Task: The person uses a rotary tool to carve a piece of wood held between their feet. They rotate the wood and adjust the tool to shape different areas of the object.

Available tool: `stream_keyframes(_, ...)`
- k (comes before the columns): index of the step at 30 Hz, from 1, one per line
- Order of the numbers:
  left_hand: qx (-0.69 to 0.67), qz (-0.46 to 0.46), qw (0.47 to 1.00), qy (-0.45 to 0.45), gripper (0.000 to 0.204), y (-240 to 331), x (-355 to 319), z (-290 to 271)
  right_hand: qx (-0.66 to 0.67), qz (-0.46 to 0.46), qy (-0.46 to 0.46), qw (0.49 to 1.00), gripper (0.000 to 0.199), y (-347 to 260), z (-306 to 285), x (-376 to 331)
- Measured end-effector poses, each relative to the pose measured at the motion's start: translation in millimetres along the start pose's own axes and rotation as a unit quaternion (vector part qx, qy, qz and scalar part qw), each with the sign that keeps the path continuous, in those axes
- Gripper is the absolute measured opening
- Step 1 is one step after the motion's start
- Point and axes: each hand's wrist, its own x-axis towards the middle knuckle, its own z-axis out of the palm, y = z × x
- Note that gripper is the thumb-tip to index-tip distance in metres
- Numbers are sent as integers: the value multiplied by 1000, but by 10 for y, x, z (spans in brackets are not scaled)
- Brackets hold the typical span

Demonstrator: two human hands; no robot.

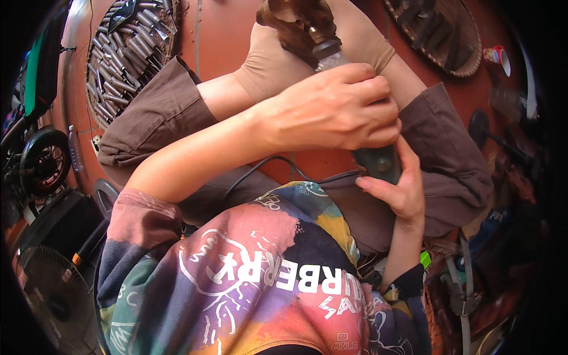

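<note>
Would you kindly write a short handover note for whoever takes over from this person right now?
Left hand: wrapped over the front of the corded power tool.
Right hand: gripping the tool's dark green rear body from below.
Tool tip meets a dark brown wooden piece resting over the tan cloth on the lap.
Woven tray of grey sticks lies upper left; a second tray upper right.
Done and left: how far the wooden piece is worked cannot be told.

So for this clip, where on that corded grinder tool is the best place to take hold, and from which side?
Judging by its shape, the long dark green body of the power tool: it is slim enough to wrap. Come from above at the front, as the left hand does, and from the right at the rear, as the right hand does, clear of the working tip against the wood piece.
</note>
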Motion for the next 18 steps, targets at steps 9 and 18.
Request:
stream_keyframes(9,7,-56,995,86,26,84,114,177,-42,43,-21,998,73,-229,-216,6)
stream_keyframes(18,22,-88,992,87,29,52,171,176,-107,51,-29,993,79,-359,-387,109)
